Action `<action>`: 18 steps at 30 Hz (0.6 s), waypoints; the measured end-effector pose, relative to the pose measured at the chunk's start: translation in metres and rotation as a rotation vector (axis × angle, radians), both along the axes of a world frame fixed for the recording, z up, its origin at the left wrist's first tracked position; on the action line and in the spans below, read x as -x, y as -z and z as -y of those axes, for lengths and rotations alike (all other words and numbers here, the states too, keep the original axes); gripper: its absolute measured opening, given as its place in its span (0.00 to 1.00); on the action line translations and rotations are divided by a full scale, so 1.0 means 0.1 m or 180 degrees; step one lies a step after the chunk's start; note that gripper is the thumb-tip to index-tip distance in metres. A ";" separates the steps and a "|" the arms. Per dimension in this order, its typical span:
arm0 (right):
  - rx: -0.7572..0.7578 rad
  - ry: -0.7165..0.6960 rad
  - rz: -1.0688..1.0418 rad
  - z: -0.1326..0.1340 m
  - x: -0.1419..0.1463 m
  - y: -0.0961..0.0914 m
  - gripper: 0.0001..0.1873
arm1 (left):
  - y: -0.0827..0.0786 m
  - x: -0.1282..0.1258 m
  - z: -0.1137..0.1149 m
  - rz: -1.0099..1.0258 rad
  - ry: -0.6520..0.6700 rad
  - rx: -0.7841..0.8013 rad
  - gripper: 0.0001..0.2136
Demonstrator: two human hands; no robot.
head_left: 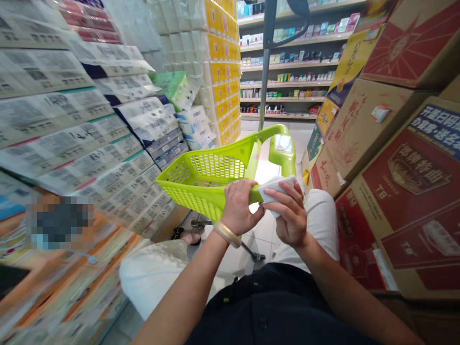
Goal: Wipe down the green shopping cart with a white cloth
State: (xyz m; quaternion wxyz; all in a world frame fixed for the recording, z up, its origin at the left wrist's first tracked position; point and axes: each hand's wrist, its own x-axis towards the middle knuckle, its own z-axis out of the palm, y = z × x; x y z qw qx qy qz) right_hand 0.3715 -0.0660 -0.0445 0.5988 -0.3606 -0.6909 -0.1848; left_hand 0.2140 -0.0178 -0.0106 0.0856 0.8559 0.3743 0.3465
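A lime-green shopping cart basket (179, 188) with perforated walls is in front of my knees, its curved handle (282, 165) rising toward the right. My left hand (240, 207), with a gold-coloured bangle at the wrist, is closed round the near green rim. Folded in my right hand (292, 213) is a white wipe (276, 187), pressed against the green frame just right of my left hand. The fingers of that hand are bent over the wipe. Below, part of the cart's dark leg (251, 250) shows above the tiled floor. The basket's inside is partly hidden by its wall.
Stacked tissue packs (118, 100) line the left side, blurred near the edge. Yellow-and-white packs (221, 72) are piled behind. Cardboard boxes (348, 139) form a wall on the right. A grey pole (265, 81) stands before stocked shelves (294, 64).
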 end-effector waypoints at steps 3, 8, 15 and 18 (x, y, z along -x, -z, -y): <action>-0.0032 -0.0046 -0.0515 -0.07 -0.06 -0.02 0.14 | -0.02 0.01 0.00 -0.0061 0.0011 0.0066 0.20; 0.0060 0.0040 -0.0885 -0.05 0.02 -0.01 0.15 | -0.01 0.02 0.01 -0.0016 0.0017 0.0049 0.22; -0.0059 -0.0107 -0.0785 -0.02 0.02 0.09 0.13 | -0.01 0.05 0.02 -0.0071 -0.0003 0.0106 0.22; 0.0129 -0.0148 -0.1392 -0.03 0.04 0.07 0.13 | 0.00 0.04 0.01 -0.0041 -0.0032 0.0126 0.22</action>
